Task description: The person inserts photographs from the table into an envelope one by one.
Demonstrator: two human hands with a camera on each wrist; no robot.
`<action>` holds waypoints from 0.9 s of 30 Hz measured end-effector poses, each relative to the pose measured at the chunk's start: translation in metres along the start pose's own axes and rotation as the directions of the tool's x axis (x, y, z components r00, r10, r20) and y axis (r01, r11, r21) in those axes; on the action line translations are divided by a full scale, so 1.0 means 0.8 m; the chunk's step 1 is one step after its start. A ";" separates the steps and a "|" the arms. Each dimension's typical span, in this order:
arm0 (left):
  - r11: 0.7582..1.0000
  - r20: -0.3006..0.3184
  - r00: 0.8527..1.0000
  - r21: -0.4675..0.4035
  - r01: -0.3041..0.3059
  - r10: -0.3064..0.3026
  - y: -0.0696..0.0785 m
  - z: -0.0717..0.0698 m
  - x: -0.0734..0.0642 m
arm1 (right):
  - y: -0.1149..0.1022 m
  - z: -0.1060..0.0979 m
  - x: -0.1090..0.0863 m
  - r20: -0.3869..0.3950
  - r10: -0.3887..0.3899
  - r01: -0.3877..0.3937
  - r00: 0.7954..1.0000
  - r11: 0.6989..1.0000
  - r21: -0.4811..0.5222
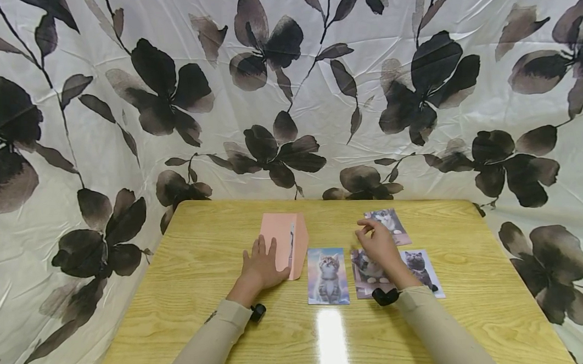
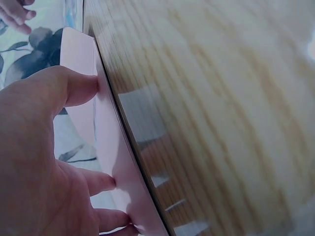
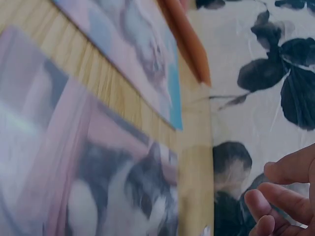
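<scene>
My left hand (image 1: 262, 267) lies with spread fingers on a pink envelope (image 1: 277, 227), its thumb near the envelope's lower right corner. The unfolded flap (image 1: 302, 242) points right, and a strip of a picture shows along the opening. In the left wrist view, the thumb and fingertips press on the pink paper (image 2: 107, 123). My right hand (image 1: 380, 246) hovers over the cat cards with fingers loosely bent and nothing between them. Below it, my forearm partly covers a grey-and-white cat card (image 1: 363, 288). Another cat card (image 1: 400, 234) lies just behind the hand.
A card with a fluffy kitten (image 1: 328, 279) lies between the envelope and the right-hand cards. To the right is a dark grey cat card (image 1: 416, 260), partly behind my wrist. A flower-printed cloth (image 1: 336, 97) hangs behind the wooden table (image 1: 214, 224).
</scene>
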State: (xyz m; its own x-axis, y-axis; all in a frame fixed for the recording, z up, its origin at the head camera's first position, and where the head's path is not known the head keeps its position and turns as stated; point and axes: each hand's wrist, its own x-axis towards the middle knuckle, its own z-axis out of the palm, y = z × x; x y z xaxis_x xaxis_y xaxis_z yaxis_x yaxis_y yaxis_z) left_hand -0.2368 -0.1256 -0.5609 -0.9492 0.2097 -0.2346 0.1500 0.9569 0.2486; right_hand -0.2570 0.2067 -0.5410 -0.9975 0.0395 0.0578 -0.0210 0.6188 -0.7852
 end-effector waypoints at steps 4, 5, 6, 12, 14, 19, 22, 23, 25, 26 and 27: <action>1.000 -0.006 1.000 0.007 -0.002 0.002 0.001 -0.001 0.002 | 0.007 -0.011 0.003 -0.017 0.015 -0.015 1.000 1.000 -0.020; 1.000 -0.007 1.000 0.008 -0.002 0.002 0.001 -0.001 0.002 | 0.008 -0.013 0.004 -0.024 0.014 -0.015 1.000 1.000 -0.027; 1.000 -0.008 1.000 0.008 -0.002 0.002 0.001 -0.001 0.003 | 0.010 -0.016 0.005 -0.033 0.012 -0.013 0.999 0.999 -0.034; 1.000 -0.009 1.000 0.006 0.000 0.001 0.002 -0.001 0.004 | 0.025 -0.027 0.008 -0.076 0.014 -0.019 0.997 0.997 -0.072; 1.000 -0.010 1.000 0.006 0.000 0.000 0.001 -0.001 0.004 | 0.031 -0.031 0.009 -0.090 0.019 -0.027 0.996 0.996 -0.084; 1.000 -0.013 1.000 -0.009 -0.003 0.003 0.001 -0.002 0.002 | 0.045 -0.039 0.010 -0.123 0.058 -0.071 0.991 0.991 -0.112; 1.000 -0.014 1.000 -0.009 -0.003 0.003 0.001 -0.001 0.002 | 0.054 -0.043 0.009 -0.149 0.097 -0.115 0.984 0.986 -0.118; 1.000 -0.016 1.000 -0.007 -0.002 0.002 0.001 0.000 0.002 | 0.058 -0.044 0.009 -0.158 0.106 -0.127 0.982 0.984 -0.125; 1.000 -0.018 1.000 0.000 -0.003 0.003 0.000 0.001 0.001 | 0.063 -0.047 0.009 -0.171 0.129 -0.153 0.977 0.979 -0.134; 1.000 -0.017 1.000 0.001 -0.003 0.003 0.000 0.002 0.000 | 0.065 -0.048 0.009 -0.174 0.136 -0.161 0.975 0.976 -0.143; 1.000 -0.016 1.000 0.002 -0.003 0.003 0.000 0.002 0.000 | 0.068 -0.049 0.009 -0.177 0.141 -0.169 0.974 0.974 -0.153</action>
State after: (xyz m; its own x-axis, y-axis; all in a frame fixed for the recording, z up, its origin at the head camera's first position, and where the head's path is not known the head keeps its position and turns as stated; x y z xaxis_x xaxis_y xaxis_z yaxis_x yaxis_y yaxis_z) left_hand -0.2361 -0.1253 -0.5623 -0.9531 0.2090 -0.2187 0.1531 0.9568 0.2472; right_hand -0.2628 0.2714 -0.5586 -0.9628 0.2646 0.0544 0.1584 0.7160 -0.6799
